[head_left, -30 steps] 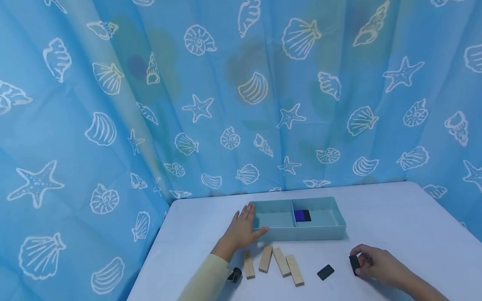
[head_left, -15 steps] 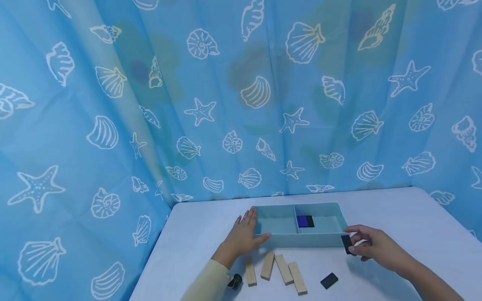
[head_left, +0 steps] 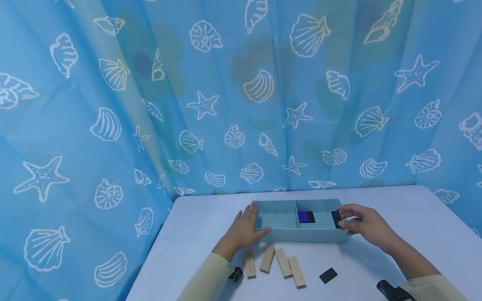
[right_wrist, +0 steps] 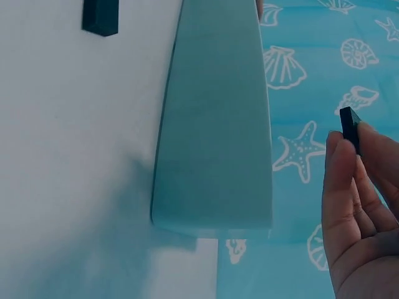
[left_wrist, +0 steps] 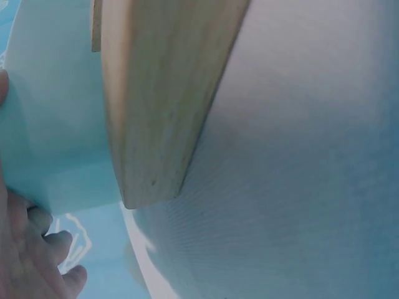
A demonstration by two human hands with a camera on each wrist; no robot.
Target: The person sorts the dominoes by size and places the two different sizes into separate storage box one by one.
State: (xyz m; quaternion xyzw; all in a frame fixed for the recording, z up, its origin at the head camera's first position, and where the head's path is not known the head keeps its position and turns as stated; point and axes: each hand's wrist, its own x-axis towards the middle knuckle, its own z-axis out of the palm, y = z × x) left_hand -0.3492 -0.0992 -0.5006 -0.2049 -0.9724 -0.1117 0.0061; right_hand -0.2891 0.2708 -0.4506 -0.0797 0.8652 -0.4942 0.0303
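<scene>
A pale teal tray (head_left: 312,236) with two compartments stands on the white table. My left hand (head_left: 244,229) rests against its left end, fingers straight and thumb along the front rim. My right hand (head_left: 369,225) pinches a small black rectangular block (head_left: 336,219) over the right end of the tray; the right wrist view shows the same black block (right_wrist: 350,129) between thumb and fingers. In the right compartment, a purple block (head_left: 303,216) and a black block (head_left: 310,217) lie side by side against the divider.
Several wooden blocks (head_left: 282,263) lie in front of the tray, one wooden block (left_wrist: 162,99) looming close in the left wrist view. Another black block (head_left: 328,275) lies right of them. A blue shell-patterned curtain (head_left: 233,104) hangs behind the table.
My right hand has carried the black block from the table at the right up and left to the tray's right end. My left hand has stayed on the tray.
</scene>
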